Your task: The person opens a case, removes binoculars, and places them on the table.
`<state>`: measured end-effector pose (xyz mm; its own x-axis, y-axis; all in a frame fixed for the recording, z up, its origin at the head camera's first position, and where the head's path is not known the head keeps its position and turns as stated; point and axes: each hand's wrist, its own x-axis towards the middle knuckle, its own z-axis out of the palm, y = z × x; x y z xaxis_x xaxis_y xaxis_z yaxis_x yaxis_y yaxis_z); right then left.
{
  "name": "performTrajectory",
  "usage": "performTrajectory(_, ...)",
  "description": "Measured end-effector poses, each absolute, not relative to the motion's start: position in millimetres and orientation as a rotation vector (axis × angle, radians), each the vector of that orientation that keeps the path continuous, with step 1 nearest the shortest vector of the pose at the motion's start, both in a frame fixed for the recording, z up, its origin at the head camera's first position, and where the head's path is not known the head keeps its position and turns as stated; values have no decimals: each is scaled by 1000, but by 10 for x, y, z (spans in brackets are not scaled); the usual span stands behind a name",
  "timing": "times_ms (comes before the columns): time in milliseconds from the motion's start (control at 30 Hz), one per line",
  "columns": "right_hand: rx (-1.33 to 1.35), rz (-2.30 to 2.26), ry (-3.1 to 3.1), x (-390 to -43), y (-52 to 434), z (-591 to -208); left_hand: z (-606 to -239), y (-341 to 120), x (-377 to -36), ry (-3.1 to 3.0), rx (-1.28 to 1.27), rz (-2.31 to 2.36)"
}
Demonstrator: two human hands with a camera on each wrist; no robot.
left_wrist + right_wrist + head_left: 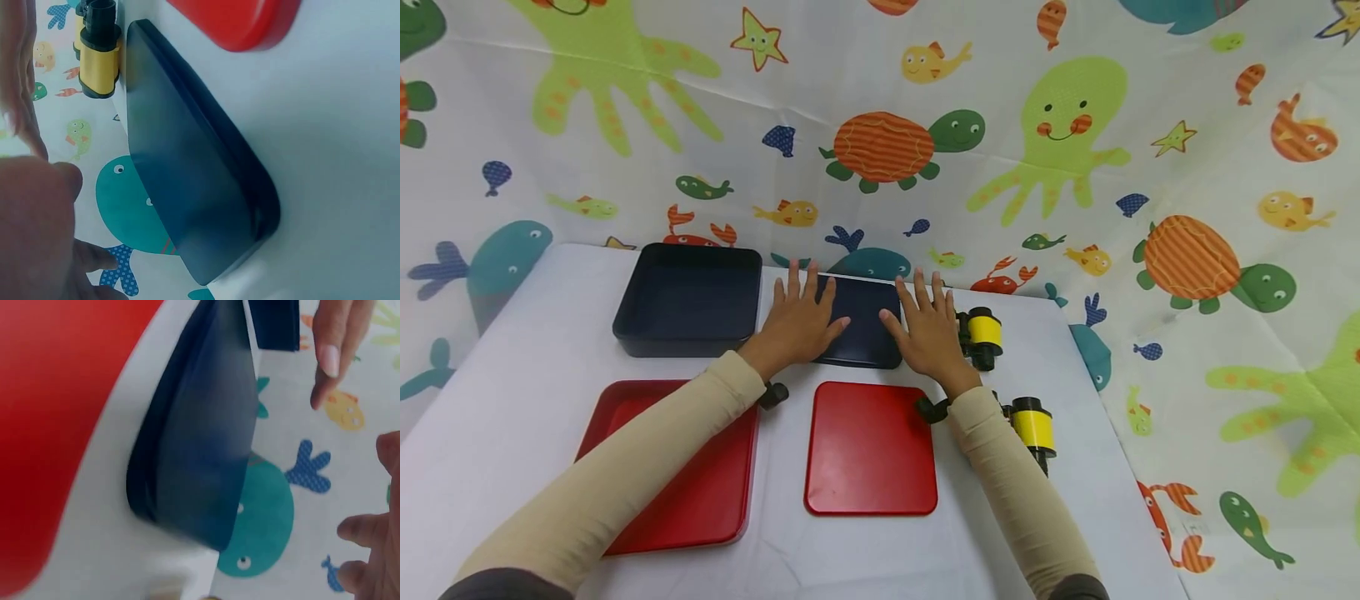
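Note:
Both hands are spread with straight fingers, one at each side of a flat dark navy lid (861,325) near the back of the table. My left hand (793,325) overlaps the lid's left edge in the head view, thumb pointing inward. My right hand (928,333) is by its right edge, thumb also inward. Nothing is between the fingers of either hand. In both wrist views the navy lid (187,156) lies on the white table with the fingers apart from it. Left of the left hand stands a deep navy box (688,300).
In front lie a red lid (872,450) and, partly under the left forearm, a red box (715,492). Two black-and-yellow things that look like binoculars sit at the right, one farther back (985,333) and one nearer (1032,429). A sea-animal printed cloth (850,67) hangs behind.

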<state>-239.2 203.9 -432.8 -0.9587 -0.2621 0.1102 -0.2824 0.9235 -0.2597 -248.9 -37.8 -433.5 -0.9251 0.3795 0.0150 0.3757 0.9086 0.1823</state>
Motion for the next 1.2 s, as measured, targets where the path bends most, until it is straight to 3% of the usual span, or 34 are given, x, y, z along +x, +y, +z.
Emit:
performTrajectory(467, 391, 321, -2978, -2320, 1739, -4406, -4311, -449, -2363, 3104, 638, 231)
performTrajectory(1200, 402, 366, -2926, -2163, 1490, -4221, -4181, -540, -2202, 3264, 742, 174)
